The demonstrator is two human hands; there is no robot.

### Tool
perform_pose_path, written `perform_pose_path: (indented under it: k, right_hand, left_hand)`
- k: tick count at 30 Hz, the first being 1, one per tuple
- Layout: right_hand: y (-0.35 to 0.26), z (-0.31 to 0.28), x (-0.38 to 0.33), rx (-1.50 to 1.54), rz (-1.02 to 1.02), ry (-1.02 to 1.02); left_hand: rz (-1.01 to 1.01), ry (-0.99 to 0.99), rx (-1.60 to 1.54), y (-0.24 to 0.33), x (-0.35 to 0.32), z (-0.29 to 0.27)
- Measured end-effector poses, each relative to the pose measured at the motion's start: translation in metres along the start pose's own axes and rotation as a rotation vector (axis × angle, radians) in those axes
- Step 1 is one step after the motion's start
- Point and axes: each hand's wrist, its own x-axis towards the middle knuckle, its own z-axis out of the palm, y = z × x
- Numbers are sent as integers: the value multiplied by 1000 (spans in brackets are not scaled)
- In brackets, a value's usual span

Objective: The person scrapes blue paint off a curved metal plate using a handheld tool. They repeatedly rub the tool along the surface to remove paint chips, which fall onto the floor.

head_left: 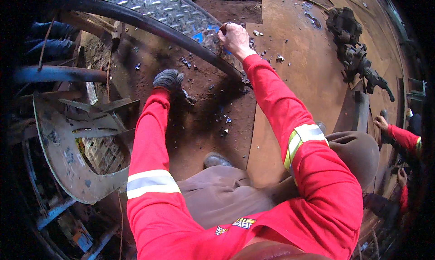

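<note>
The black bar [149, 29] slanted between the left hand [168, 80] and the right hand [235, 38], blocking a low straight path; a hand could pass over it or around its near end. The tread plate [163, 14] filled the space beyond. On the near side, the dirt floor [204, 128] gave open room, strewn with scraps [228, 120], until the legs [217, 187] closed it off. Rightward, the flat board [294, 78] left a wide way as far as the dark metal part [355, 53]. The grey panel [56, 151] and blue pipe [59, 74] crowded the left. A co-worker's hand [381, 123] stood at the far right.
</note>
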Motion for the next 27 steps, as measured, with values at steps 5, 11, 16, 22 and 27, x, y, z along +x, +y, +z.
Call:
perform_pose_path:
  k: [5, 11, 16, 22, 27]
  right_hand:
    - [6, 0, 6, -110, -118, -20]
    - [16, 4, 17, -142, -136, 57]
    - [55, -21, 40, -137, 130, 145]
    - [39, -18, 21, 193, 10, -87]
    - [26, -6, 5, 103, -185, -46]
  left_hand:
    - [38, -32, -10, 7, 0, -4]
    - [10, 13, -27, 0, 0, -3]
    - [-1, 17, -10, -9, -1, 3]
    - [22, 63, 1, -10, 9, 4]
    - [93, 103, -21, 7, 3, -3]
